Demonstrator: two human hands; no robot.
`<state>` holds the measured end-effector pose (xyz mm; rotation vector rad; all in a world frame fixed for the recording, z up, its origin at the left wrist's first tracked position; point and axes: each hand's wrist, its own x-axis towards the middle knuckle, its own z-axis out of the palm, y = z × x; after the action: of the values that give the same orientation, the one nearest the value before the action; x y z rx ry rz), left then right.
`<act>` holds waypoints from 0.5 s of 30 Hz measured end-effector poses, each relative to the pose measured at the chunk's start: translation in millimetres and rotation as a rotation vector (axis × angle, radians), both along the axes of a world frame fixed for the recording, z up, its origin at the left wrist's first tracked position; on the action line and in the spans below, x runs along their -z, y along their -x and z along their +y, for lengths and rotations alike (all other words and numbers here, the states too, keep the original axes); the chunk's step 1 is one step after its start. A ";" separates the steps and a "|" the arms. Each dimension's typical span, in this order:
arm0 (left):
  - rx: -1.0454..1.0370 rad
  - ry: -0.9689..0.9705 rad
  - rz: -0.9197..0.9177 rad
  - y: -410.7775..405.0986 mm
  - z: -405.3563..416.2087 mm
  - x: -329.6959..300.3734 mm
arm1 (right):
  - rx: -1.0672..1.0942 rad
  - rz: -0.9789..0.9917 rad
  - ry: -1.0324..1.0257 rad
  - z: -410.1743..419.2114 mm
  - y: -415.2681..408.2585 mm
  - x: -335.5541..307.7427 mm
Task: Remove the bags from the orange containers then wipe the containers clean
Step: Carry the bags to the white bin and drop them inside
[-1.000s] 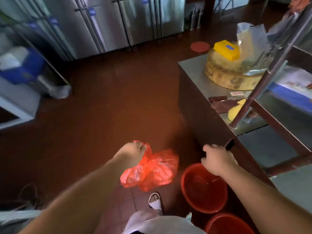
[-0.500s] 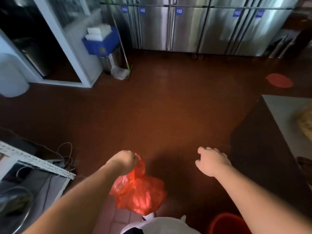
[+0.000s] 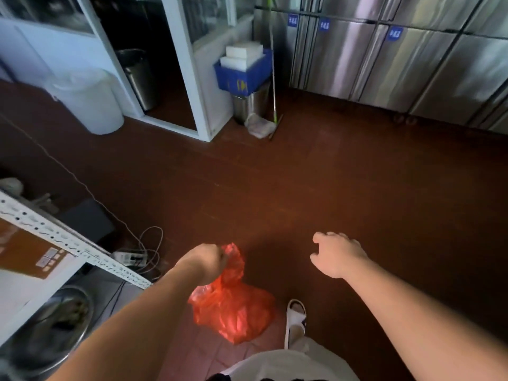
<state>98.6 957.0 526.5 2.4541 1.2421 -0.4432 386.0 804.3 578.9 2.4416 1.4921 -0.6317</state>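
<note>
While the left hand (image 3: pixel 207 261) hangs low over the floor (image 3: pixel 275 193), its fingers are curled tight round the gathered neck of the bag (image 3: pixel 233 306), and the bag dangles below the fist, just beside a sandal (image 3: pixel 295 318). It's thin orange plastic, crinkled and glossy, see-through in patches, bulging into a lumpy sack at the bottom (something inside, though what I cannot tell). It looks light, and limp all over: no stiffness anywhere, so the bunched neck is the one sensible place to hold it. Grip lower and the film would likely slide or tear, and I'd guess a hard swing could split it.

The right hand (image 3: pixel 336 254) is out in front, holding nothing, fingers loosely bent and spread, hovering above the dark red floor, which is smooth with faint tile seams.

No orange containers in view at all. Ahead stands a steel bin (image 3: pixel 248 104) with a blue crate (image 3: pixel 243 75) on top, a mop (image 3: pixel 273 78) leaning beside it, brushed-metal fridges (image 3: pixel 398 67) behind, and a pale plastic drum (image 3: pixel 88 103) to the left.
</note>
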 end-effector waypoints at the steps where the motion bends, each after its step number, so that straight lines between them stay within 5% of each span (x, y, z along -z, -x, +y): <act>1: -0.014 -0.012 0.004 -2.8 19.9 -1.9 | -0.026 0.002 -0.006 25.7 -6.8 0.8; 15: -0.539 -0.168 -0.048 -25.2 285.5 -61.0 | -0.512 0.015 -0.084 429.7 -40.1 -35.3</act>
<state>123.9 1242.5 587.5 2.1098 1.8980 -0.1335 426.2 1234.0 614.2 1.9759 2.0735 -0.4851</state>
